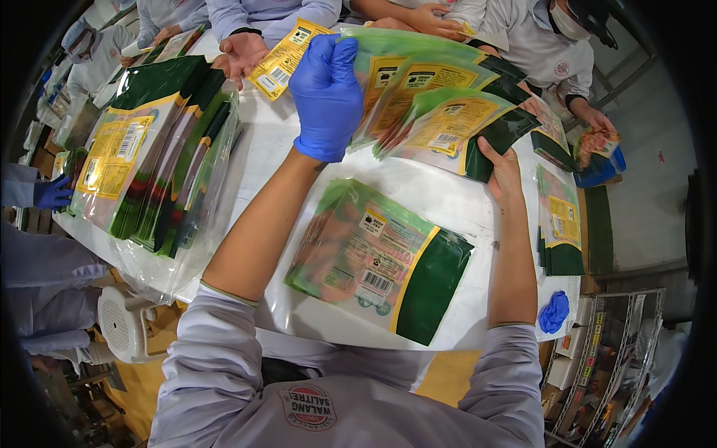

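The white surface [258, 142] spreads beneath the work; a thick bundle [119, 153] of printed pouches sits in clear plastic at its left, the plastic spilling over the edge; fanned pouches [441, 123] are held up over the surface's far half; below them lies a flat stack [358, 254], its dark green corner just inside the near edge, narrow white strips separating it from either forearm; a smaller stack [560, 220] lies along the right edge; the gloved left hand [326, 97] is closed round the fan's left end; the bare right hand [503, 170] pinches its dark green end; a crumpled blue glove [553, 312] rests near the right edge.
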Demonstrator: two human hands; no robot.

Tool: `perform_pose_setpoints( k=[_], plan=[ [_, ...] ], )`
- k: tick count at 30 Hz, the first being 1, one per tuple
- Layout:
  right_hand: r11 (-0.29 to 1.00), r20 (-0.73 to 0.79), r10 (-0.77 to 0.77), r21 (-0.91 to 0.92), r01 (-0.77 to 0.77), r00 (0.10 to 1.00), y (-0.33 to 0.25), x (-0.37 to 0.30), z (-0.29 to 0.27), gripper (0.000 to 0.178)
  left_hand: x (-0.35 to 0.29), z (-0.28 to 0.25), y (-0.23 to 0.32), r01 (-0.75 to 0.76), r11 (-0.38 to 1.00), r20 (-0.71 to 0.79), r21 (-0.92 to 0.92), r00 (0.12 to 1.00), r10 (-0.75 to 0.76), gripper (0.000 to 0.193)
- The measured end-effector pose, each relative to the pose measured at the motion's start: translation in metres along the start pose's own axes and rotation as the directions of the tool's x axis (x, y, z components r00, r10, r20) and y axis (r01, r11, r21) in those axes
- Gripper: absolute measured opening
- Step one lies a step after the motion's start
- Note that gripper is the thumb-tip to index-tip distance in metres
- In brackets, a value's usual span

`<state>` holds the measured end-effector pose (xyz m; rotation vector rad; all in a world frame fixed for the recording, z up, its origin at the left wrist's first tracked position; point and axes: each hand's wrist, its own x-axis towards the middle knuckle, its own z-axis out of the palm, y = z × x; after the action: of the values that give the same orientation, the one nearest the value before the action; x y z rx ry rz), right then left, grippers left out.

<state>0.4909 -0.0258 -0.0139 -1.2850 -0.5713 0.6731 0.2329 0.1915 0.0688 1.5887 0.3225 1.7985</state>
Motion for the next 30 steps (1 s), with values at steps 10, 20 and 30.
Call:
perform_pose_setpoints(
  k=[10, 20, 30],
  plan=[
    [0.925, -0.067, 0.245, -0.282, -0.254, 0.967, -0.027, -0.008, 0.001, 0.051, 0.063, -0.047, 0.038, 0.041, 0.998, -0.100, 0.048, 0.994, -0.036, 0.026],
    [0.807, 0.096, -0.558, -0.166, 0.566, 0.824, -0.100, -0.051, 0.096, 0.106, 0.058, -0.068, 0.132, 0.280, 0.946, 0.385, -0.165, 0.901, -0.199, 0.027],
    [0.997, 0.201, -0.061, 0.068, 0.048, 0.978, -0.126, -0.121, 0.101, 0.023, 0.038, -0.070, 0.112, 0.853, 0.501, 0.625, -0.144, 0.471, -0.623, 0.047]
  ],
)
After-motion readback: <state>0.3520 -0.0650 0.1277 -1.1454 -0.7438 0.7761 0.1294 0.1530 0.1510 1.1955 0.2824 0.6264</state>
